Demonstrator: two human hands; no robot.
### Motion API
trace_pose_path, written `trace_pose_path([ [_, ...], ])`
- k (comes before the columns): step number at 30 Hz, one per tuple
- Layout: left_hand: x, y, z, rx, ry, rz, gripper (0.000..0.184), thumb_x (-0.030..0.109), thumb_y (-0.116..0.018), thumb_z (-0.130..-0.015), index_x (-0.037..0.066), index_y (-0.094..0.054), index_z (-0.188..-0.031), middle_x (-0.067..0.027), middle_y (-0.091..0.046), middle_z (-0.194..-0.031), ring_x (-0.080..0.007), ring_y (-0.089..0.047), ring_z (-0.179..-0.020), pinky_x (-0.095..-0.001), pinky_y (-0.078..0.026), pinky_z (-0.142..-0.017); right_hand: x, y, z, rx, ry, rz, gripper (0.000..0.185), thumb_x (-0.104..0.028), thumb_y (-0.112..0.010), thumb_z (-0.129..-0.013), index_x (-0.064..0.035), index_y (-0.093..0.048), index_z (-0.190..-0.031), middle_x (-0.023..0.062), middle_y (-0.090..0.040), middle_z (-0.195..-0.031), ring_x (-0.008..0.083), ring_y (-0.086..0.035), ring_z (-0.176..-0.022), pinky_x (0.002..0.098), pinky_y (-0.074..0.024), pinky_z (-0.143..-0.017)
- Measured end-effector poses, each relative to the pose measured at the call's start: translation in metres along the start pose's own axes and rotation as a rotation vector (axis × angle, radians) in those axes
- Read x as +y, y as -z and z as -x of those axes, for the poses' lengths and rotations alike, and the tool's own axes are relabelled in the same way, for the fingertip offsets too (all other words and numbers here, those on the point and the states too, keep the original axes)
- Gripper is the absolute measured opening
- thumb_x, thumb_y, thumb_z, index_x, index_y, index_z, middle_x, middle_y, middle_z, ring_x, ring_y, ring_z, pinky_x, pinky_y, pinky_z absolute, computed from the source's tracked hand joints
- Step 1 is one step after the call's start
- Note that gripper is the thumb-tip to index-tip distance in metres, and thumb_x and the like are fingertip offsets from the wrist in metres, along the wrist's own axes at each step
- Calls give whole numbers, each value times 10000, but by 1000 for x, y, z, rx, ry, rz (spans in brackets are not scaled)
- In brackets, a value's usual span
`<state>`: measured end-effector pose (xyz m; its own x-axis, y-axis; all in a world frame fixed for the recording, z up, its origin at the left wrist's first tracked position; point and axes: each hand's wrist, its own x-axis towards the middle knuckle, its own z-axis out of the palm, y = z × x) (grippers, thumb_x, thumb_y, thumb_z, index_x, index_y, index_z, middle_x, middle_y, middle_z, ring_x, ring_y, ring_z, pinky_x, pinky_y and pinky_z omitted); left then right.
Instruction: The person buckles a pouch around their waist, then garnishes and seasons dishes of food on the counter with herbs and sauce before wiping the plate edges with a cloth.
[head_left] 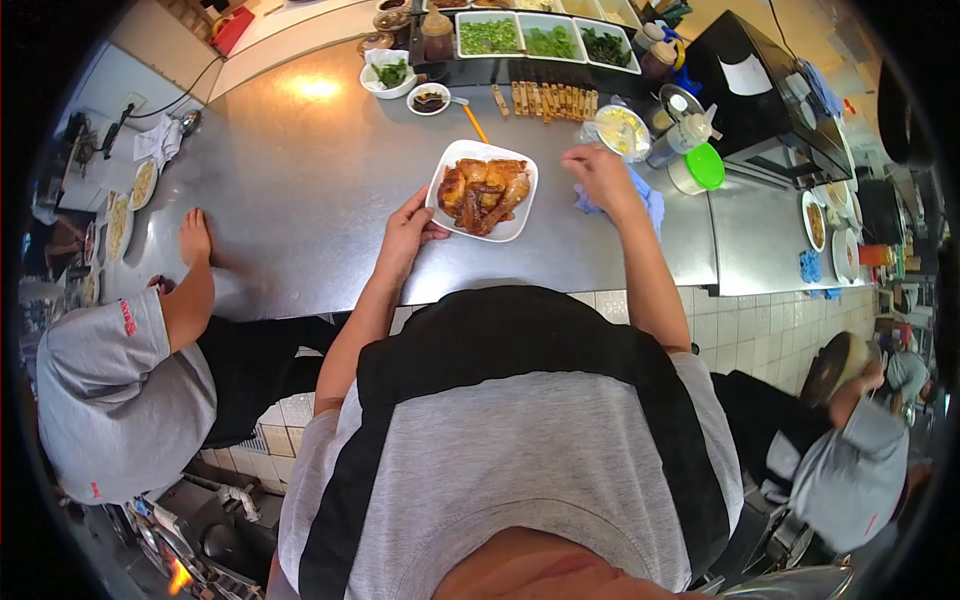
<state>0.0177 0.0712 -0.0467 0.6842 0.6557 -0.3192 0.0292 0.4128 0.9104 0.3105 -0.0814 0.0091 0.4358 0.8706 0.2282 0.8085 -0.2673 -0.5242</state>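
A white square plate (443,205) carries browned roast chicken pieces (484,196) and sits just above or on the steel counter in front of me. My left hand (405,232) grips the plate's left edge, with the fingers partly under the rim. To the right of the plate, my right hand (597,175) hovers over the counter, its fingers bent together in a pinch. Anything held in that pinch is too small to make out. A blue cloth (648,203) lies beneath and beside my right wrist.
Behind the plate are a sauce bowl (428,99), a bowl of green leaves (386,75) and a row of wooden clips (553,101). Garnish trays (549,40) line the back. A green-lidded tub (697,168) stands right. A co-worker's hand (196,238) rests on the counter at left.
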Motion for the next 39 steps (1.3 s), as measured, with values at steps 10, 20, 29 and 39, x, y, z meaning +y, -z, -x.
trace_pose_path([
  [10, 5, -16, -23, -160, 63, -136, 457, 73, -435, -906, 57, -446, -1362, -86, -648, -888, -138, -633, -654, -260, -555, -651, 20, 19, 46, 83, -185, 197, 151, -172, -676, -779, -68, -657, -886, 130, -642, -914, 322, -626, -812, 402, -491, -703],
  [20, -1, -40, -27, -268, 75, -183, 455, 62, -430, -896, 59, -462, -1350, -94, -650, -865, -137, -631, -629, -262, -566, -616, -21, -24, -10, -77, 100, -1, 61, -90, -631, -772, -54, -588, -795, 154, -628, -812, 341, -614, -775, 421, -473, -690],
  [29, -2, -26, -18, -147, -20, -309, 479, 28, -425, -868, 36, -459, -1346, -93, -638, -850, -148, -640, -644, -273, -565, -610, 32, 40, 8, -269, -85, 218, 83, -133, -596, -758, -52, -584, -769, 195, -621, -743, 373, -612, -737, 453, -473, -665],
  [39, -15, -3, -19, 57, -145, 41, 527, 91, -463, -953, 50, -275, -1444, -125, -559, -1192, -170, -624, -895, -295, -525, -780, 31, 60, -163, -44, -29, 385, 177, -192, -577, -809, -101, -702, -896, 199, -657, -907, 371, -634, -867, 451, -502, -779],
])
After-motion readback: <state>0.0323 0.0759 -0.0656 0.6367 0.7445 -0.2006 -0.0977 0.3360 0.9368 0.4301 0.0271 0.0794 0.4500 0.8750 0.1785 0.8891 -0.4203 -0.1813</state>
